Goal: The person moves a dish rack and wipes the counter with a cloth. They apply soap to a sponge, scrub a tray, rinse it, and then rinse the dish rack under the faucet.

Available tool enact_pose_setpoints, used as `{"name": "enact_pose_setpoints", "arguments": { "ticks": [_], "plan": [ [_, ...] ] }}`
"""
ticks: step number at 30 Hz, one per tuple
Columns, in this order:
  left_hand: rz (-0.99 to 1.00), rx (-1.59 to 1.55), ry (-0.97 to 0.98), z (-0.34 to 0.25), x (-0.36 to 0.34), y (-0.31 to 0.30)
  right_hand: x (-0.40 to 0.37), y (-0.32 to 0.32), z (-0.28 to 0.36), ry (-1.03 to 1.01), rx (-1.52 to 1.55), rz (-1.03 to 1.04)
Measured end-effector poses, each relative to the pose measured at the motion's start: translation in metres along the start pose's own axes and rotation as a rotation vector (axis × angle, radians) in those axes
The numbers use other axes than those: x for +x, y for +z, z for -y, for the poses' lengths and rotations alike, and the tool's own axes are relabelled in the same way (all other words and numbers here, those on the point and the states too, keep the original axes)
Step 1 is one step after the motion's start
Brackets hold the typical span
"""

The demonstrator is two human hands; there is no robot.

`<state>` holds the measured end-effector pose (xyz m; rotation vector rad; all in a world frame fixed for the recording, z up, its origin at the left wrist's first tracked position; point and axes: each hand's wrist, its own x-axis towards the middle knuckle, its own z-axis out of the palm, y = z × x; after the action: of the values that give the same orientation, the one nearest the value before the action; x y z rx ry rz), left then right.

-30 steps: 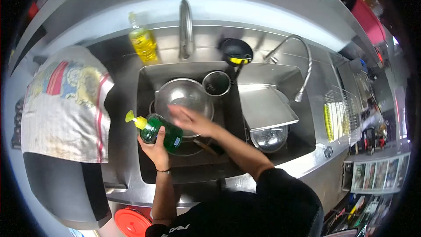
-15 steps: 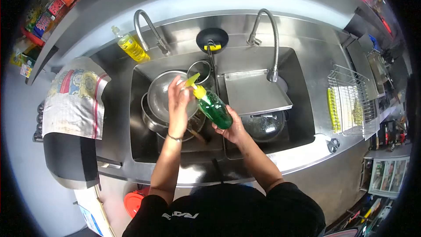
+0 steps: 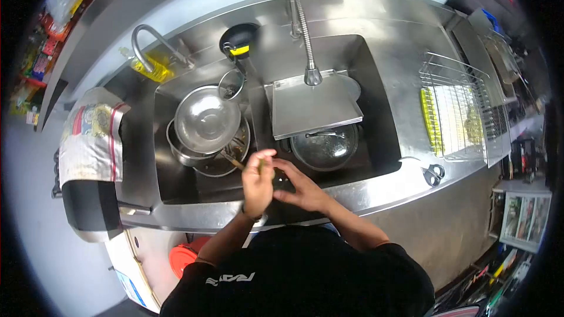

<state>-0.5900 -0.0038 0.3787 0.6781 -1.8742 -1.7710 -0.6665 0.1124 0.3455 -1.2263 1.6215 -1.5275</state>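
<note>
My left hand (image 3: 257,185) is raised at the front of the double sink, its fingers curled around a small yellow-green piece (image 3: 262,166), mostly hidden. Close against it on the right, my right hand (image 3: 302,192) curves its fingers and thumb around a dark, shiny spot. What it grips there I cannot make out. The green pump bottle seen earlier does not show clearly now. Beyond my left hand, in the left basin, a metal bowl (image 3: 207,120) rests over a pot (image 3: 185,154) near a wooden handle (image 3: 232,159).
The right basin holds a metal tray (image 3: 314,108) and a glass lid (image 3: 326,148). Faucets (image 3: 302,29) arch over the sink. A black pan (image 3: 239,36) and a yellow soap bottle (image 3: 154,67) stand behind. On the right counter are scissors (image 3: 433,174) and a wire rack (image 3: 458,103).
Both hands have drawn back toward my body and come together. The green pump bottle, plain in my right hand before, is now largely out of sight. The view has shifted right.
</note>
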Motion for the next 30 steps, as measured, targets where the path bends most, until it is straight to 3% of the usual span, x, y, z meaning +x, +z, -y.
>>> {"name": "enact_pose_setpoints", "arguments": {
  "ticks": [7, 8, 9, 10, 12, 13, 14, 15, 17, 18, 19, 21, 22, 24, 28, 30],
  "plan": [
    [0.302, 0.008, -0.165, -0.018, -0.025, 0.001, -0.027, 0.013, -0.015, 0.004, -0.219, -0.054],
    [0.484, 0.066, -0.114, -0.027, -0.020, -0.001, -0.031, 0.015, -0.027, 0.011, -0.239, -0.107],
    [0.667, 0.126, -0.064, -0.032, -0.012, -0.003, -0.027, 0.016, -0.026, -0.124, -0.169, -0.206],
    [0.661, 0.130, -0.066, -0.034, -0.002, -0.006, -0.026, 0.015, -0.026, -0.127, -0.163, -0.202],
    [0.965, 0.095, -0.344, -0.040, 0.027, -0.012, -0.023, 0.011, -0.028, -0.075, -0.107, -0.283],
    [1.009, 0.147, -0.293, -0.038, 0.048, -0.016, -0.023, 0.007, -0.032, -0.046, -0.113, -0.254],
    [0.910, -0.084, -0.557, -0.039, 0.067, -0.018, -0.024, 0.001, -0.034, -0.051, -0.109, -0.253],
    [0.791, -0.021, -0.498, -0.031, 0.093, -0.028, -0.027, -0.006, -0.035, 0.028, -0.013, -0.266],
    [0.401, 0.097, -0.169, -0.018, 0.159, -0.059, -0.034, -0.022, -0.039, 0.156, 0.187, -0.291],
    [0.033, 0.236, -0.122, -0.008, 0.192, -0.070, -0.043, -0.026, -0.050, 0.228, 0.369, -0.322],
    [-0.197, 0.192, -0.078, 0.022, 0.235, -0.091, -0.048, -0.032, -0.052, 0.215, 0.405, -0.331],
    [-0.369, 0.142, -0.200, 0.051, 0.293, -0.111, -0.057, -0.047, -0.050, 0.207, 0.438, -0.330],
    [-0.378, 0.136, -0.203, 0.069, 0.318, -0.114, -0.062, -0.055, -0.048, 0.229, 0.385, -0.320],
    [-0.222, 0.045, -0.387, 0.094, 0.360, -0.118, -0.064, -0.065, -0.036, 0.242, 0.413, -0.354],
    [-0.184, 0.041, -0.403, 0.114, 0.403, -0.104, -0.071, -0.077, -0.030, 0.222, 0.406, -0.361],
    [-0.059, -0.311, -0.299, 0.146, 0.428, -0.114, -0.076, -0.081, -0.026, 0.252, 0.366, -0.358]
  ]
}}
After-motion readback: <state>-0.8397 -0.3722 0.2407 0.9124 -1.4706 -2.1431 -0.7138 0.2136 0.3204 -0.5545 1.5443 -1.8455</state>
